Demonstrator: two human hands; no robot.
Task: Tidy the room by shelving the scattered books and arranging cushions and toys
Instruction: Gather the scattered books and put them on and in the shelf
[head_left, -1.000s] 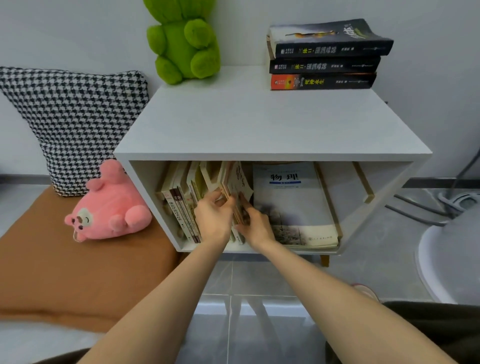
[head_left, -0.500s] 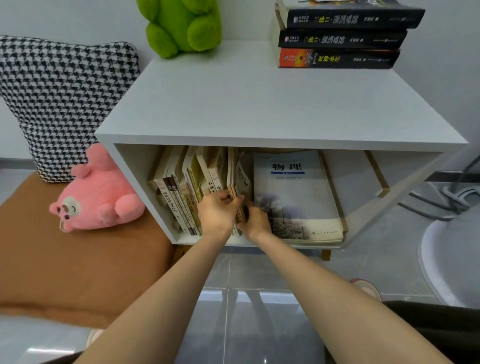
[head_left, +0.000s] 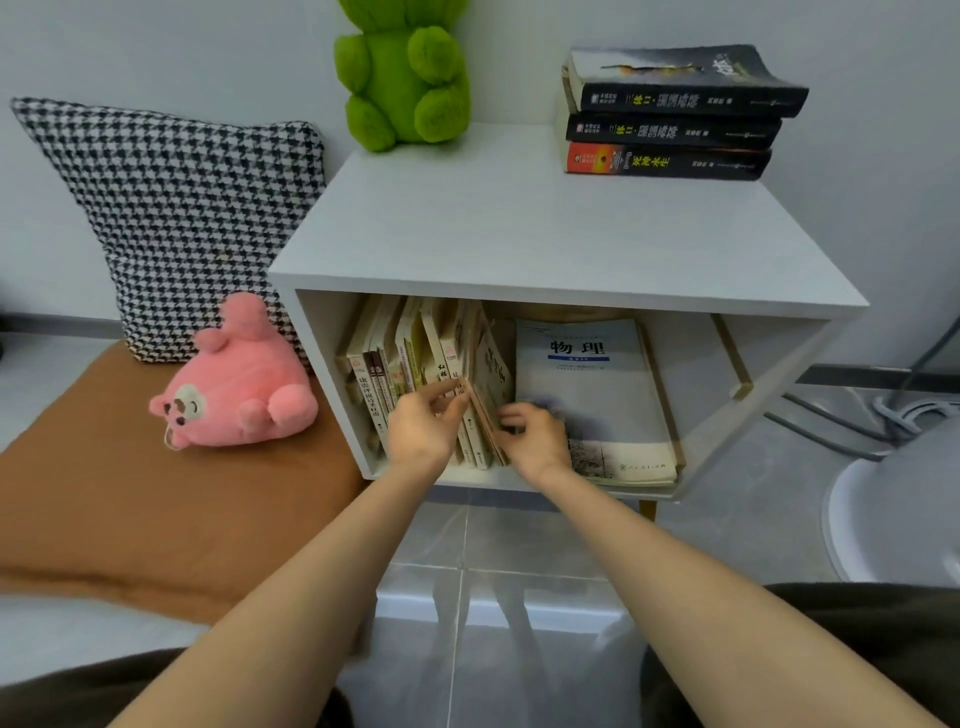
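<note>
A white open cabinet holds a row of upright books on its left side. A beige book leans against that row. My left hand pinches this book's spine edge with thumb and forefinger. On the cover side, my right hand has its fingers curled against the book's lower edge. A pale blue textbook lies flat in the cabinet, right of my hands. A green plush and three stacked dark books sit on the cabinet top.
A pink plush lies on a brown mat left of the cabinet, with a houndstooth cushion propped against the wall behind it. A white rounded object and grey cables are on the floor at right.
My hands have drawn slightly apart around the beige book, the right one shifting right. The books stay in place; the view has shifted a little.
</note>
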